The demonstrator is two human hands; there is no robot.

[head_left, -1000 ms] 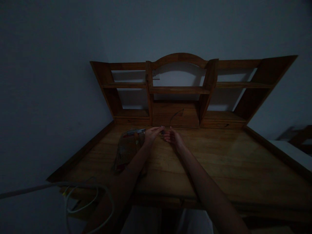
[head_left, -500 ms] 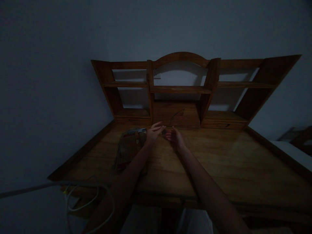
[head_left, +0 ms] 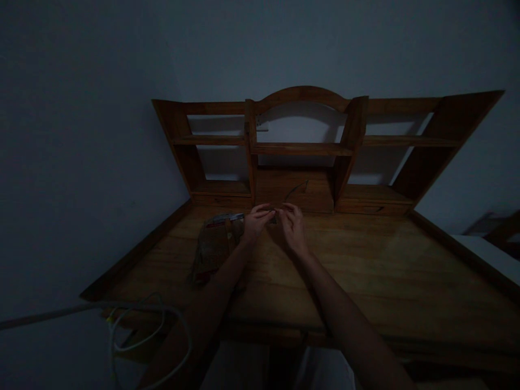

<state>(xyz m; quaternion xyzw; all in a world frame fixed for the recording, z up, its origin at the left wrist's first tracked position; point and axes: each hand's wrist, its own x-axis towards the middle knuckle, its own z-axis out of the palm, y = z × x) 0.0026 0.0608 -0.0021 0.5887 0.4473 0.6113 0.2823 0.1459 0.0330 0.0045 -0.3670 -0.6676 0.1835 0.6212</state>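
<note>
My left hand [head_left: 254,221] is raised over the desk with thumb and fingers pinched together on a small item. That item is too dark and tiny to make out; part of it shows as a small greyish patch just below the fingertips. My right hand [head_left: 291,223] meets it from the right, its thumb and index finger closed at the same spot. The fingertips of both hands almost touch. Left of my left forearm, a brownish fabric bag [head_left: 213,246] lies on the wooden desk [head_left: 357,265], partly covered by that arm.
A wooden shelf unit [head_left: 303,149] with small drawers stands along the back of the desk. A thin dark curved line [head_left: 296,188] shows before its middle panel; I cannot tell what it is. A pale cable [head_left: 184,330] loops at the lower left. The room is dim.
My right hand has turned and come leftward and up, from loosely curled fingers a little apart to a pinch beside my left fingertips. My left hand has hardly moved.
</note>
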